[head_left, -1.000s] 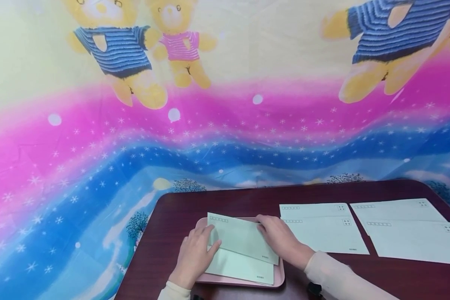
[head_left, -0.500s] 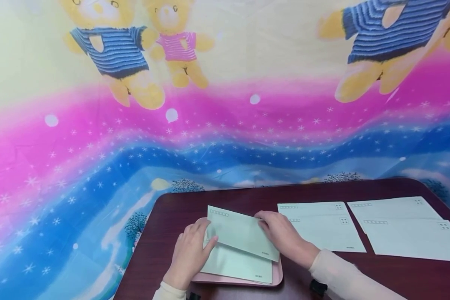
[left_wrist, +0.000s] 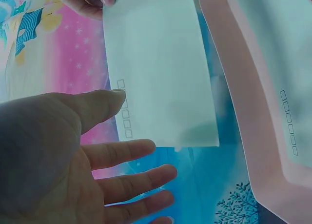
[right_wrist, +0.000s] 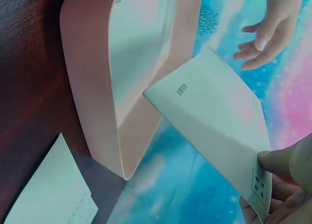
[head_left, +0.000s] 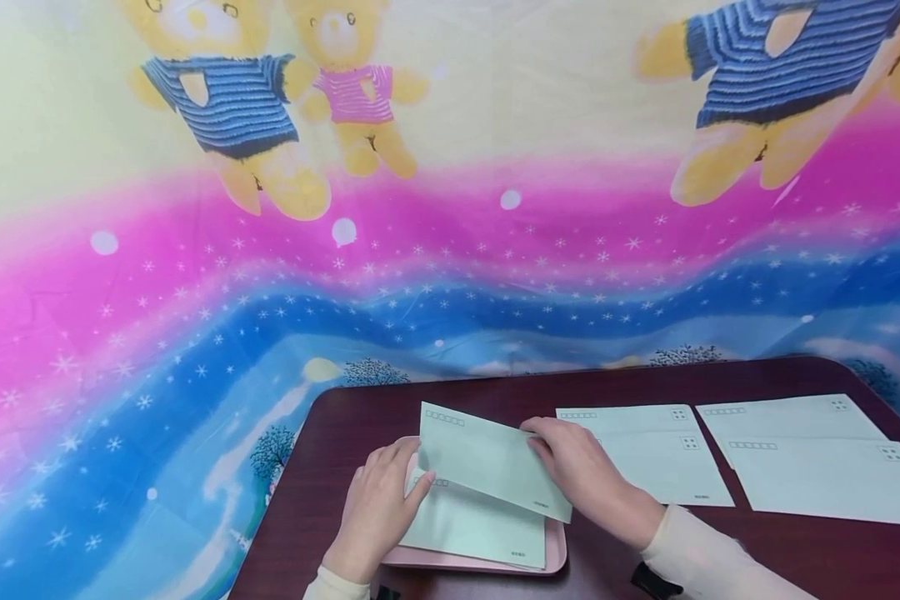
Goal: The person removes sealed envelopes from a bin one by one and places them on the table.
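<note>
A pale green envelope [head_left: 480, 458] is tilted above the pink tray [head_left: 557, 550]. My right hand [head_left: 588, 479] pinches it near its upper right corner, thumb on the front beside the printed stamp box, as the right wrist view shows. My left hand [head_left: 378, 504] is at the tray's left side with its fingers spread. In the right wrist view a gap separates that left hand [right_wrist: 273, 31] from the held envelope [right_wrist: 209, 116]. More envelopes [head_left: 472, 525] lie inside the tray, partly covered by the lifted one.
Two overlapping envelopes [head_left: 667, 475] lie on the dark red table [head_left: 390, 408] right of the tray, partly behind my right hand. Farther right is another overlapping pair [head_left: 832, 487]. A cloth printed with bears [head_left: 243, 108] hangs behind the table.
The envelope in my right hand has risen out of the tray and shifted slightly right, uncovering more of the one beneath. My left fingers have come away from its left edge.
</note>
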Motion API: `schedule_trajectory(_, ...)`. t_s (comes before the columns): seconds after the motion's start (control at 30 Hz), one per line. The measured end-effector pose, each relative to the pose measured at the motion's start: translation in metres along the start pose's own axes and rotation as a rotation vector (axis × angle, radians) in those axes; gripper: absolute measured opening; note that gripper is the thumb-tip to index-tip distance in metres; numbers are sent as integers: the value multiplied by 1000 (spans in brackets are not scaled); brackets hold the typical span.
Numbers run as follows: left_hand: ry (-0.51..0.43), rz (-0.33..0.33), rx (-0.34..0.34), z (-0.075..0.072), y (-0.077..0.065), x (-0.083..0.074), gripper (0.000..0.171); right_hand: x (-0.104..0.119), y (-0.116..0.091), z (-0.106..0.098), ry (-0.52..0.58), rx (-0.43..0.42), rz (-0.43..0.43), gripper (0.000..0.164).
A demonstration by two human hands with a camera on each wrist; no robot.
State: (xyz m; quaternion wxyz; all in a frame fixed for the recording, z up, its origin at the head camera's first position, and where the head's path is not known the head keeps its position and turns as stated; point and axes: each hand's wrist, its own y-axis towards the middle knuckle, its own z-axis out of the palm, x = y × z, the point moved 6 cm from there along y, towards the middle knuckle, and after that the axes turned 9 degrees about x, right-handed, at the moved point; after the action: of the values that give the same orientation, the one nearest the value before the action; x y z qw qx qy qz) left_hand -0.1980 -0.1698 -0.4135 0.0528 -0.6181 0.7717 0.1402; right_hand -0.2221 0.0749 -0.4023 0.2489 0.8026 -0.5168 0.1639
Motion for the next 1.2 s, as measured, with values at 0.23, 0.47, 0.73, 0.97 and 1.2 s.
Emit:
schedule_trajectory(0.23,-8,-4,11,-2,-1,-2,42,-1,-8,-11,-3,-22,-17,18)
schedule_trajectory(0.47,-4,8,19,-2,-1,-4,42,-6,-18,-17,-19,-56,-30,19)
schedule_trajectory(0.73,8,4,30,0,-2,-4,47,-12,-26,-29,-17,-101,-37,21)
schedule_trajectory(0.97,2,20,20,2,-1,-8,46,-16,-33,-38,-31,-110,-13,23)
schedule_trajectory(1.2,19,49,37,7,-1,-16,47,-23,-44,-44,-58,-117,-8,25)
